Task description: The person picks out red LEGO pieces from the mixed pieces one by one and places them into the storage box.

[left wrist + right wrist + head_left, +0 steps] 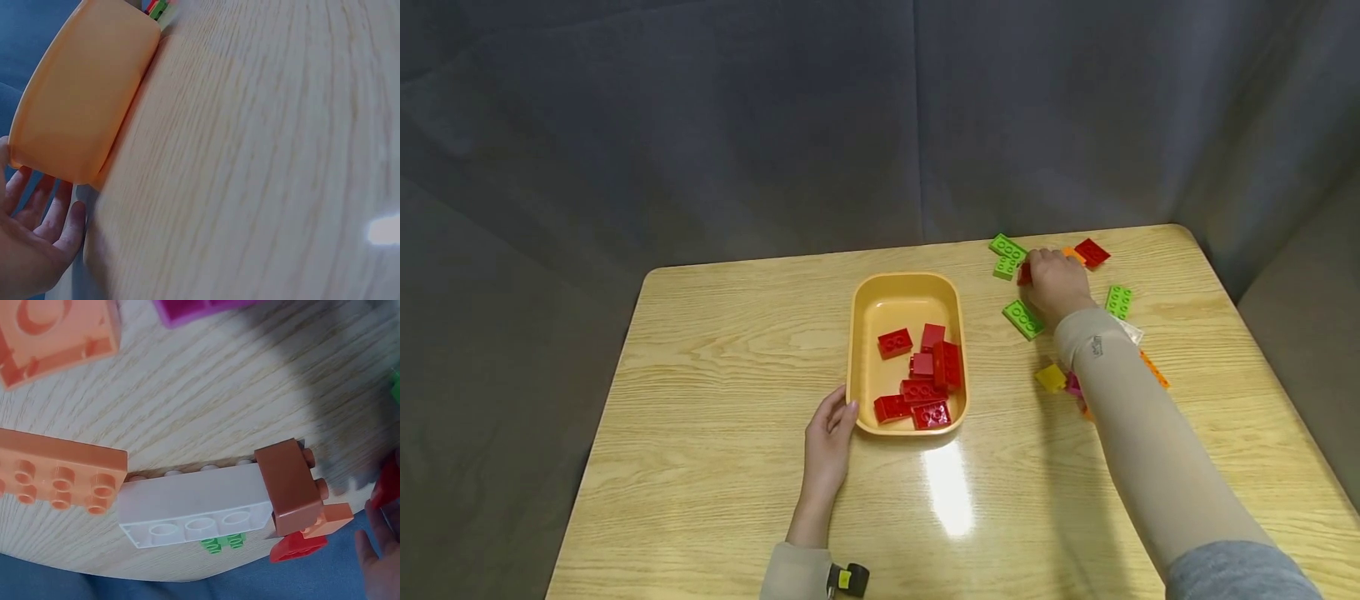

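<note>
My left hand (829, 446) holds the near left corner of a yellow-orange tray (854, 350), thumb at the rim and fingers along the outer wall (81, 94). Several red bricks (895, 343) lie inside the tray, mostly toward its right side. Over at the back right, my right hand (1054, 279) grips a red toy brick (1025, 273), which pokes out left of the fingers. That brick (389, 481) shows only partly at the edge of the right wrist view. Green bricks (1022, 319) lie close by, with an orange brick (1073, 255) beyond the knuckles.
Another red brick (1092, 252) lies near the back edge. Around the right forearm are a green brick (1118, 302), a white brick (194, 503), a brown brick (287, 487), a long orange brick (1153, 369), a yellow brick (1050, 377) and a magenta brick (1073, 384). Grey curtains (775, 125) surround the table.
</note>
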{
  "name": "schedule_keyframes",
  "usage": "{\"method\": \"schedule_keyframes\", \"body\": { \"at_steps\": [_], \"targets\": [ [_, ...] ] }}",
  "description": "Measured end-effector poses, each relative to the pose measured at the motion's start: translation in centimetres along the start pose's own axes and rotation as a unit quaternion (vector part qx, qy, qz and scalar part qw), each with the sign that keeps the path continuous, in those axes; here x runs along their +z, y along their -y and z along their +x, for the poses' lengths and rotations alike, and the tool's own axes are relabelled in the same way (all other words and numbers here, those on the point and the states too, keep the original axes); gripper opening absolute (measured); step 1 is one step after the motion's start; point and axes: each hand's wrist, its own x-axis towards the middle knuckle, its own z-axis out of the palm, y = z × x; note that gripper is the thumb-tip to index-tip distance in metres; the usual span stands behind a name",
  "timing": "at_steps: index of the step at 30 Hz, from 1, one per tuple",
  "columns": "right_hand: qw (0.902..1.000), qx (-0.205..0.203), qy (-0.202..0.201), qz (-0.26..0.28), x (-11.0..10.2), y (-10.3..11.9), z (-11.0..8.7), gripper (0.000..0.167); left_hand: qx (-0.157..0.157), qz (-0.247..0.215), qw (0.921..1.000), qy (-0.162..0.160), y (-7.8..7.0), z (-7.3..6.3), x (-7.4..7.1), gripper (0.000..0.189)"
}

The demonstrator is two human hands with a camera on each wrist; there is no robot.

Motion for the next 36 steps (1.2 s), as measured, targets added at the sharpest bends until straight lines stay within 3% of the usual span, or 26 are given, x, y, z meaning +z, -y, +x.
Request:
{"method": "schedule_keyframes", "body": {
  "at_steps": [4,8,13,18,23,25,30,36],
  "targets": [
    [0.9999,-0.013,-0.005,0.008,-0.1,-0.2,0.0,0.032,0.001,-0.006,1.0000,-0.002,1.8,0.6,0.1,0.041],
    [0.9990,-0.038,-0.017,0.013,-0.2,-0.3,-0.2,0.037,0.004,-0.004,1.0000,-0.004,2.4,0.8,0.0,0.043],
    [0.9973,-0.065,-0.034,0.006,-0.5,-0.1,-0.4,0.041,0.009,-0.003,0.9999,-0.004,2.3,0.8,0.0,0.043],
    [0.9973,-0.043,-0.043,0.040,-1.3,0.4,-0.7,0.041,0.009,-0.005,0.9999,-0.004,2.3,0.8,-0.1,0.043],
    [0.9958,-0.036,-0.054,0.064,-2.2,1.3,-1.2,0.040,-0.004,0.002,1.0000,0.001,0.0,0.0,-0.2,0.041],
    [0.9951,-0.034,-0.058,0.073,-2.4,1.9,-1.5,0.040,-0.009,0.003,1.0000,0.000,-0.1,0.0,-0.2,0.041],
    [0.9910,-0.038,-0.087,0.094,-2.6,3.0,-2.2,0.039,-0.006,-0.003,0.9999,-0.007,2.1,0.9,-0.2,0.042],
    [0.9865,-0.069,-0.121,0.087,-2.8,4.3,-3.2,0.037,0.007,-0.004,0.9999,-0.007,2.3,0.8,-0.4,0.043]
  ]
}}
